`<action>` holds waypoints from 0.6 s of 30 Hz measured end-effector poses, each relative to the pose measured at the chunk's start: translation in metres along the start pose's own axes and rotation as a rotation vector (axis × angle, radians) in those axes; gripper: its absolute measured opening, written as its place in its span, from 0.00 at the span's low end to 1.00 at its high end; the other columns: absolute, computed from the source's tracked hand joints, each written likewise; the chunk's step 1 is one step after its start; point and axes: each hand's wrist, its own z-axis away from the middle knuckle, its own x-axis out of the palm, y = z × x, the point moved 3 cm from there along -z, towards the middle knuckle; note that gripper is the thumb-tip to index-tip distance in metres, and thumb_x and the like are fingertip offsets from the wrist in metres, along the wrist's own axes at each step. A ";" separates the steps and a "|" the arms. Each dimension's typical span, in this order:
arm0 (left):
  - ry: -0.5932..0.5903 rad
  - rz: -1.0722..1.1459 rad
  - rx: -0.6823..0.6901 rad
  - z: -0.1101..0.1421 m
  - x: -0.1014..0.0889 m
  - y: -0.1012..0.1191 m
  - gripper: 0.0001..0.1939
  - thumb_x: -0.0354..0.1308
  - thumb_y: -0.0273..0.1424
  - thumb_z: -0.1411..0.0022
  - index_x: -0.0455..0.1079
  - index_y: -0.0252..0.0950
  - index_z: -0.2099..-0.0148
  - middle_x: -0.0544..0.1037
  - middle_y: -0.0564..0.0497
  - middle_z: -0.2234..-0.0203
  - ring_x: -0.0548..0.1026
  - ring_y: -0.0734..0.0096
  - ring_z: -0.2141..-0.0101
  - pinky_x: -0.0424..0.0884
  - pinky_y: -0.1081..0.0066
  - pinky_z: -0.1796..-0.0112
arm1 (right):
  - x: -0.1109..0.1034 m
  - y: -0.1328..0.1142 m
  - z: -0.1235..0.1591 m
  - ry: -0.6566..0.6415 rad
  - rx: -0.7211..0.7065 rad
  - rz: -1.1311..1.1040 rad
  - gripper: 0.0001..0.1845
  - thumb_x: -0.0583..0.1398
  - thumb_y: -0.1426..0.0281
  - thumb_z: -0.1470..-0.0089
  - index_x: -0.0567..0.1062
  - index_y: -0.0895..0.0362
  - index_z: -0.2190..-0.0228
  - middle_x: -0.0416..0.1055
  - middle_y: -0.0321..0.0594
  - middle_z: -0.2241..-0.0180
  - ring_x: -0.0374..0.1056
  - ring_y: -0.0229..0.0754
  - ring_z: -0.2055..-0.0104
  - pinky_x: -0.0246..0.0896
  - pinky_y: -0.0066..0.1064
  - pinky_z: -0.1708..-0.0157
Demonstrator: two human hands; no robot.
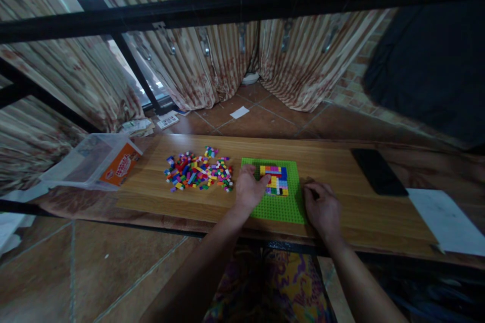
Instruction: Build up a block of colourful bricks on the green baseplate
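Observation:
A green studded baseplate (280, 212) lies on the wooden board, bearing a patch of multicoloured toy bricks (281, 174) joined edge to edge. My left hand (248, 189) rests over the plate's left side, its thumb stretched to the patch's left edge beside a red brick. Thumb and fingers stand apart, and I see nothing held between them. At the plate's right edge, my right hand (324, 209) is closed with its fingers curled together; whatever they may hold is hidden. Left of the plate spreads a loose pile of small coloured bricks (197, 171).
A clear plastic box (81, 161) with an orange label stands at the board's left end. To the right lie a black phone-like slab (379, 171) and a white paper sheet (447, 222). A dark metal bar (227, 7) crosses in front of striped curtains (212, 65).

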 end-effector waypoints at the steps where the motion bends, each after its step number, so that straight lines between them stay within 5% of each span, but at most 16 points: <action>1: -0.009 -0.001 0.003 0.000 0.000 0.000 0.22 0.62 0.38 0.46 0.66 0.32 0.52 0.76 0.45 0.60 0.74 0.66 0.59 0.68 0.69 0.58 | 0.000 0.000 0.000 -0.002 -0.002 -0.002 0.15 0.53 0.63 0.44 0.76 0.56 0.70 0.74 0.46 0.66 0.69 0.46 0.64 0.63 0.36 0.62; 18: 0.039 0.026 0.098 0.015 0.005 0.000 0.16 0.59 0.36 0.42 0.66 0.34 0.54 0.77 0.47 0.63 0.75 0.68 0.62 0.69 0.70 0.59 | 0.001 0.003 0.002 0.009 -0.028 0.006 0.17 0.52 0.60 0.44 0.76 0.56 0.70 0.74 0.45 0.68 0.68 0.45 0.67 0.62 0.35 0.64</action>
